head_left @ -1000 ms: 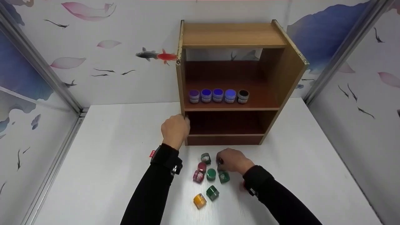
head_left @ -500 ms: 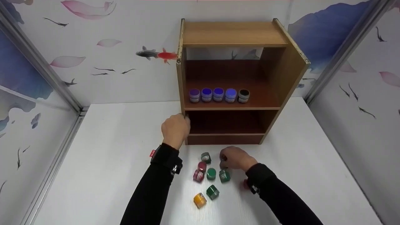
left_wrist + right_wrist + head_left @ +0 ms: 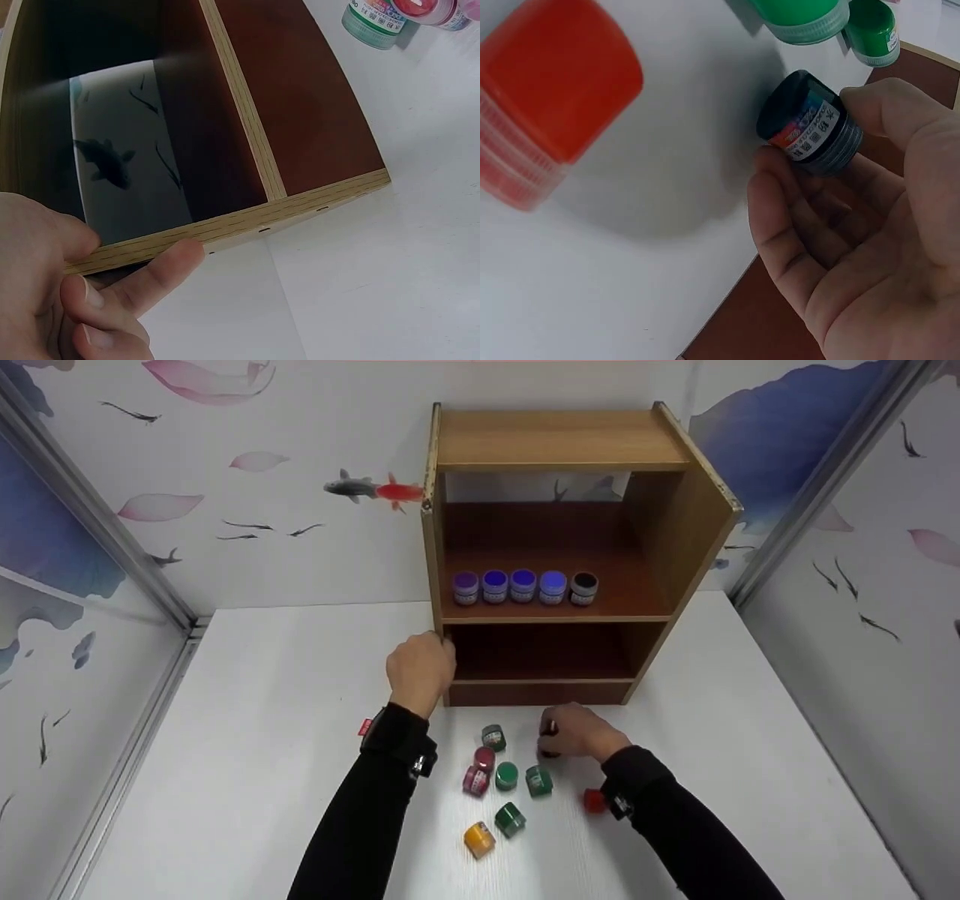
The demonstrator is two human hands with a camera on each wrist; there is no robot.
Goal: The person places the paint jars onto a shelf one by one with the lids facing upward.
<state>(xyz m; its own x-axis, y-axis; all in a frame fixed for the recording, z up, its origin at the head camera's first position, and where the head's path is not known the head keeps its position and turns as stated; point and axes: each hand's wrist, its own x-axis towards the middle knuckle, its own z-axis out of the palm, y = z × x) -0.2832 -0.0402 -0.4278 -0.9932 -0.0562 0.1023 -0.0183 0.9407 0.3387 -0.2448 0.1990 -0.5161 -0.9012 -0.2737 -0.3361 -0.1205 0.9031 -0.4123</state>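
Note:
My left hand (image 3: 420,669) grips the front edge of the left side panel (image 3: 240,222) of a small wooden shelf unit (image 3: 562,439), thumb on the inner side and index finger outside. Over the white table just in front of the unit, my right hand (image 3: 576,731) holds a dark paint jar (image 3: 810,124) between thumb and fingers. The jar is tilted, its printed label showing in the right wrist view. Nearest to that hand lie a green jar (image 3: 538,781) and a red jar (image 3: 594,801), the latter beside the wrist.
Purple, blue and black jars (image 3: 523,586) stand in a row on the middle shelf. More jars lie on the white table (image 3: 262,780): grey-green (image 3: 493,737), crimson (image 3: 475,781), green (image 3: 510,820) and orange-yellow (image 3: 479,840). Patterned white walls (image 3: 300,570) enclose the sides and back.
My right hand has moved a little to the right and closer to the shelf unit with the dark jar. The red jar by the wrist shows more. My left hand stays put.

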